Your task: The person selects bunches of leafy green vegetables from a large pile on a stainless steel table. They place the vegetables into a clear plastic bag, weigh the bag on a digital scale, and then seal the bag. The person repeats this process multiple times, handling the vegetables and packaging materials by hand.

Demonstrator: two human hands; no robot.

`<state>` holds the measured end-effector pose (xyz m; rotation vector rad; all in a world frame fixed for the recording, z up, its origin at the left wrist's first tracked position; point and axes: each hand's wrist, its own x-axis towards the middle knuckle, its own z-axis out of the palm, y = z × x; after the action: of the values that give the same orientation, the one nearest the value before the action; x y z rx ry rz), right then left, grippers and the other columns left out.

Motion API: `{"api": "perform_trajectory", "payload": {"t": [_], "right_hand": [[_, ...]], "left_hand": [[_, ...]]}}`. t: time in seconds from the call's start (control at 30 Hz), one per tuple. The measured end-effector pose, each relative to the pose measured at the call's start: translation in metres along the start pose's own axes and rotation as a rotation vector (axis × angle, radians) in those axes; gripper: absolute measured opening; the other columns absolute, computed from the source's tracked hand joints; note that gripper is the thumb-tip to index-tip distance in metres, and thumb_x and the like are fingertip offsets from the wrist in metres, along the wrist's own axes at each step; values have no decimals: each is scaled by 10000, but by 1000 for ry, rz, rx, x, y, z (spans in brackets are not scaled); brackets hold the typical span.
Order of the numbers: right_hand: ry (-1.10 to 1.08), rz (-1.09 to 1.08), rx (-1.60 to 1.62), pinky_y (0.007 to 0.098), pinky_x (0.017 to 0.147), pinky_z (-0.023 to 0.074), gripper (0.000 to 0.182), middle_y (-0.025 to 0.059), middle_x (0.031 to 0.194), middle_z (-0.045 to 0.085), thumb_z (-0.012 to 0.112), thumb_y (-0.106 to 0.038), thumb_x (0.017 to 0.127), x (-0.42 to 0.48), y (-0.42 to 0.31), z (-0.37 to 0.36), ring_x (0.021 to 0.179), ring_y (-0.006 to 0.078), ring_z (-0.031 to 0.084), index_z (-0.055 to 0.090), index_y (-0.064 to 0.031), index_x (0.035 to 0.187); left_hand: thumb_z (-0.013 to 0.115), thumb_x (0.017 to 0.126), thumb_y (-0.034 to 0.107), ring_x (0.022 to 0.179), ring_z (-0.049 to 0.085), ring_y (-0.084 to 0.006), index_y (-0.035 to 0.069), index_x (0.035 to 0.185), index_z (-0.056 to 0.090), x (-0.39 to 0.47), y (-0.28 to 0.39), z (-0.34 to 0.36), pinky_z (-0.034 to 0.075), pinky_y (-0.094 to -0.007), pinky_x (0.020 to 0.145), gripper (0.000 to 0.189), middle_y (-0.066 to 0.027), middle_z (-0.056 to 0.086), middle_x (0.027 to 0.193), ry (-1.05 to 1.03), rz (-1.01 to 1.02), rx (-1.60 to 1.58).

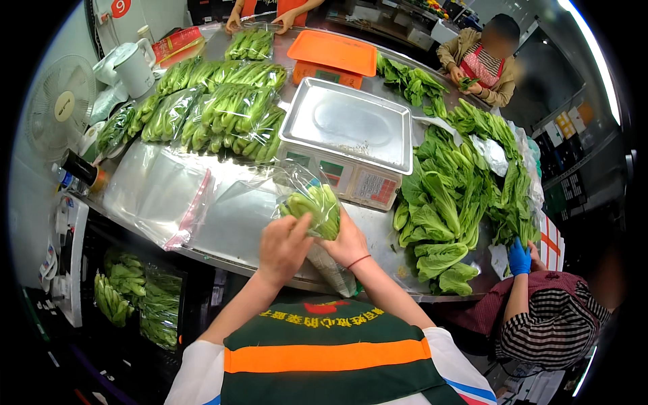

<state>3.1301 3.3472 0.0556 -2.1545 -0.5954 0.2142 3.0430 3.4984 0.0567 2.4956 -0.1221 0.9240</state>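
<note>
A bunch of leafy greens in a clear plastic bag (pixel 313 205) is held in front of me, over the steel table's near edge. My right hand (pixel 349 240) grips it from the right and below. My left hand (pixel 287 245) is at its near left side with bent fingers; whether they pinch the film is hard to tell. Just beyond stands a digital scale with a bare steel tray (pixel 349 124). Bagged bunches of greens (pixel 233 111) lie piled at the far left. Nearer on the left is a stack of flat clear bags (pixel 157 187). Loose leafy greens (pixel 440 197) are heaped right of the scale.
An orange scale (pixel 331 53) stands behind the steel one. A fan (pixel 63 106), a white kettle (pixel 134 68) and a dark bottle (pixel 78 167) are at left. Below the table's left edge sits a crate with greens (pixel 162 304). Co-workers' hands are at the far edge and right.
</note>
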Motion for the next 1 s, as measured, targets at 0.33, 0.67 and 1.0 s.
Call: {"api": "perform_trajectory", "payload": {"t": [0.33, 0.67, 1.0], "right_hand": [[-23, -51, -47, 437, 848, 476, 879, 225, 1131, 583, 791, -267, 687, 5, 10, 14, 1032, 401, 567, 309, -27, 1381], [-232, -262, -400, 445, 776, 486, 908, 225, 969, 572, 720, -290, 714, 10, 4, 29, 919, 406, 575, 235, -38, 1440], [-381, -413, -490, 452, 714, 480, 787, 196, 908, 543, 646, -71, 675, 13, -19, 50, 823, 403, 559, 341, -33, 1399]], "left_hand": [[572, 831, 157, 742, 604, -349, 53, 776, 639, -43, -27, 5, 489, -432, 639, 136, -141, 623, 760, -218, -465, -121], [557, 843, 240, 742, 639, -350, 77, 858, 662, -77, -2, 26, 508, -457, 654, 194, -159, 658, 784, -760, -428, -132], [562, 824, 204, 790, 627, -350, 59, 799, 653, -110, 6, 47, 504, -439, 679, 173, -163, 649, 811, -741, -201, -354]]}}
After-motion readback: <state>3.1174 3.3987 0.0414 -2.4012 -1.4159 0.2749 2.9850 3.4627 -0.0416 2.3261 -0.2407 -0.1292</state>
